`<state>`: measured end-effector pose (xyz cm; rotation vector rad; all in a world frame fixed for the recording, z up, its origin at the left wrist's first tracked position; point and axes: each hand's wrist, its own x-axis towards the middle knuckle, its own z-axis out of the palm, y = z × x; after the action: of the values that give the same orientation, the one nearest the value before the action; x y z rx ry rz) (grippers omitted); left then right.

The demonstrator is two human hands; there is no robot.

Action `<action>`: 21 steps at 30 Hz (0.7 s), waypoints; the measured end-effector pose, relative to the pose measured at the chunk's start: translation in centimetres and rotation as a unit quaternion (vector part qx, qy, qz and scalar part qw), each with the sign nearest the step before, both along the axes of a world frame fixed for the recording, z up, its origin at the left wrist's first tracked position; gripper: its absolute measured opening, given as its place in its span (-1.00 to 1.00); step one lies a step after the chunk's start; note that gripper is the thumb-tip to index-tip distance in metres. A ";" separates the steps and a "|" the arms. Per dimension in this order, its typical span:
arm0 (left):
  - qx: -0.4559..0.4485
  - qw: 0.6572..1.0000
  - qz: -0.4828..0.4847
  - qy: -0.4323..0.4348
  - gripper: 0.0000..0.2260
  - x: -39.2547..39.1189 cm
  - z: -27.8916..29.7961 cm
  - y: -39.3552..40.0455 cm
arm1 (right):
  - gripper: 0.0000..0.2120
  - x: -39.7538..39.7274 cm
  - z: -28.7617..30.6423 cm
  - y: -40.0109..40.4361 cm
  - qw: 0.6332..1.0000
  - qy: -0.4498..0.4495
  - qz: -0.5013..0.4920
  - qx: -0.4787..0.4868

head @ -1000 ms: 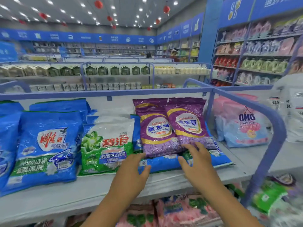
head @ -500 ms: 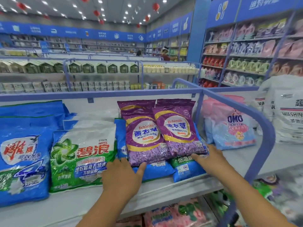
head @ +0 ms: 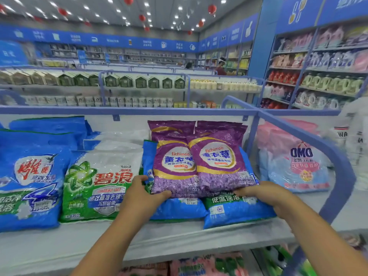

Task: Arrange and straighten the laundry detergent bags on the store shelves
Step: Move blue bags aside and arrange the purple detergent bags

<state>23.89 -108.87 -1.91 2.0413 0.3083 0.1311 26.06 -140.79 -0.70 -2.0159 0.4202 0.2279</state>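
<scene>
Two purple Eichimoo detergent bags lie side by side, the left one (head: 173,162) and the right one (head: 219,160), stacked on two blue bags (head: 179,210) (head: 235,214). My left hand (head: 143,194) grips the lower left corner of the left purple bag, fingers along its side edge and thumb along its bottom edge. At the lower right corner of the right purple bag, my right hand (head: 264,194) holds on with its fingertips tucked beneath. A green-and-white bag (head: 99,184) and a large blue bag (head: 29,186) lie to the left.
The white shelf (head: 179,240) has a blue rail (head: 338,156) curving round its right end. A pink OMO bag (head: 294,162) lies beyond the rail's upright. More bags fill the lower shelf (head: 199,265). Stocked shelving stands behind and at right.
Both hands moved outward from the front of the stack to the purple bags' lower corners and took hold. The purple pair now sits closer together and squarer.
</scene>
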 end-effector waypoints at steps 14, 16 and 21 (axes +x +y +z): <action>-0.022 0.987 -0.046 0.149 0.00 -1.3 0.7 -0.8 | -0.73 2.3 0.3 -1.6 0.996 -0.015 0.080 0.025; -0.049 0.986 -0.072 0.140 0.02 -0.9 0.7 -1.0 | -0.76 2.0 -0.1 -1.5 0.997 -0.017 0.055 0.046; -0.198 0.962 -0.081 0.171 0.04 -0.2 1.0 0.2 | -0.79 0.6 1.7 -1.0 0.995 -0.078 0.008 0.069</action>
<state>23.68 -108.68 -0.92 1.6725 0.3487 -0.3626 26.66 -141.81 0.99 -1.8865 0.2815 0.1053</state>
